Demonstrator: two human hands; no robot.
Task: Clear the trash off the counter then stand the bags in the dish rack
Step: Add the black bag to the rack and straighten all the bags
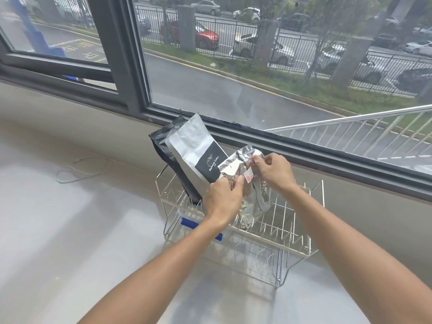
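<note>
A wire dish rack [301, 250] with a blue handle stands on the pale counter by the window. Two bags lean in its left end: a black bag [163, 148] behind a white coffee bag [194, 146] with a dark label. A crinkled silver foil bag [233, 164] stands upright in the rack's middle, to the right of the white one. My left hand [222, 199] grips its lower left side. My right hand [273, 171] pinches its upper right edge near a small white and red sticker.
A thin loop of wire or string [79, 170] lies on the counter [81, 230] to the left. The dark window frame [327, 157] runs just behind the rack. The rack's right half holds bare wire slots.
</note>
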